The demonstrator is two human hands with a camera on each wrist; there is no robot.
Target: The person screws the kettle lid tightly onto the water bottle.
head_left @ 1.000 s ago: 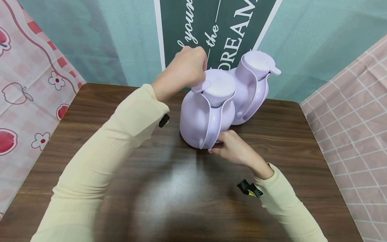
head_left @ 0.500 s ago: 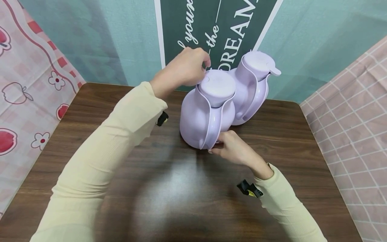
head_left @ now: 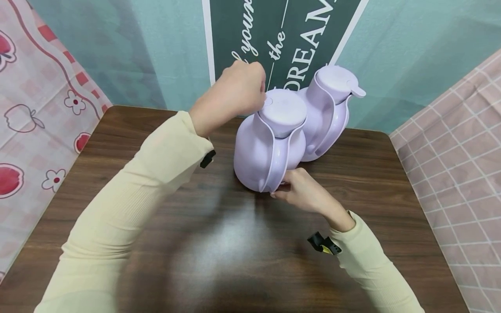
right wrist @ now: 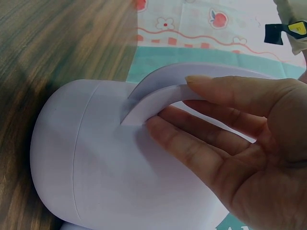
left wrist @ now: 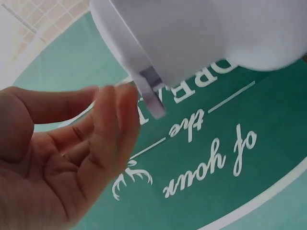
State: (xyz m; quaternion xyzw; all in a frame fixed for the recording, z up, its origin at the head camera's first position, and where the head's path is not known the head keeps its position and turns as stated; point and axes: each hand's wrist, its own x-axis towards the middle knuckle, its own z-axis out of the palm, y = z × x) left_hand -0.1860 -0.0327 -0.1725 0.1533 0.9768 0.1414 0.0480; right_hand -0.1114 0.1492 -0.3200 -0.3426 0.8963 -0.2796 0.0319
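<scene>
Two pale lilac thermos jugs stand close together at the back of the dark wooden table. My right hand grips the handle of the front thermos jug near its lower end. In the right wrist view the thumb lies on the handle's outer side and the fingers reach inside. My left hand is bent at the left edge of this jug's round lid. In the left wrist view its fingertips are close against the lid's rim, beside a projecting tab. Whether they pinch the lid is hidden.
The second thermos jug stands right behind the front one, its lid tab pointing right. Behind the table hangs a teal cloth with a lettered green panel. Patterned cloths border both sides.
The tab at the front lid's left, visible a second ago, has turned out of sight beneath my left hand. That hand loosened, then curled again. My right hand keeps its place.
</scene>
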